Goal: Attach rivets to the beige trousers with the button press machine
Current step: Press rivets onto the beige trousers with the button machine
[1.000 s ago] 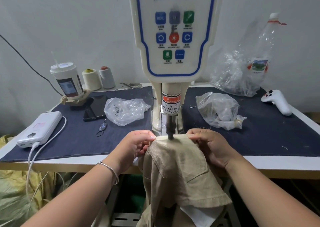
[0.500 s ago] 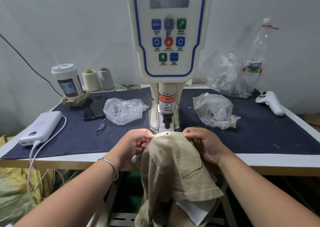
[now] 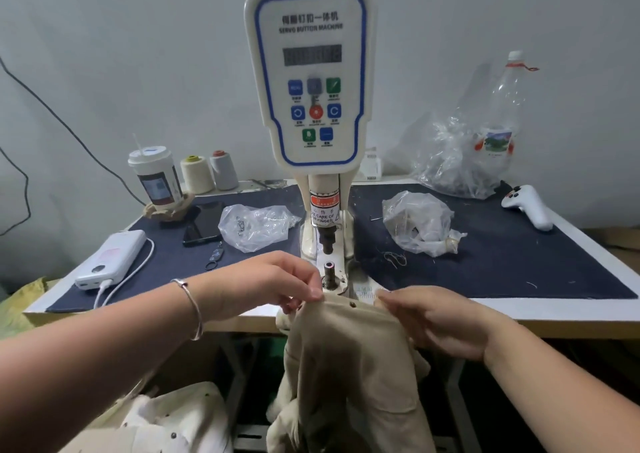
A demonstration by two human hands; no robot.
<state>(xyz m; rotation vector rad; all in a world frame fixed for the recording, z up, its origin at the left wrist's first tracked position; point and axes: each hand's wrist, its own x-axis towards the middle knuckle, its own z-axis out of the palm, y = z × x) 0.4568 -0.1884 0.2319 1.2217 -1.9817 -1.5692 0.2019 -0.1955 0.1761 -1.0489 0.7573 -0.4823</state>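
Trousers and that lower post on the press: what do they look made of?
Beige trousers: matte woven cloth, probably cotton; it folds and drapes softly. Lower post: apparently metal, dark with a shiny rim. Rivet: small, dark, probably metal.

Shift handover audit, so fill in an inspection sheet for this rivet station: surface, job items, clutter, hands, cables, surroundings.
Surface: white table under a dark blue cloth.
Job's things: beige trousers hang off the front edge, one rivet set near the top hem; button press machine, lower die bare.
Clutter: plastic bags, drink cup, thread cones, phone, power bank, white controller, bottle.
Hands: left hand pinches the hem; right hand rests on the fabric, fingers fairly straight.
Cables: white cable in the power bank; black cable on the wall.
Surroundings: grey wall; pale garments below.
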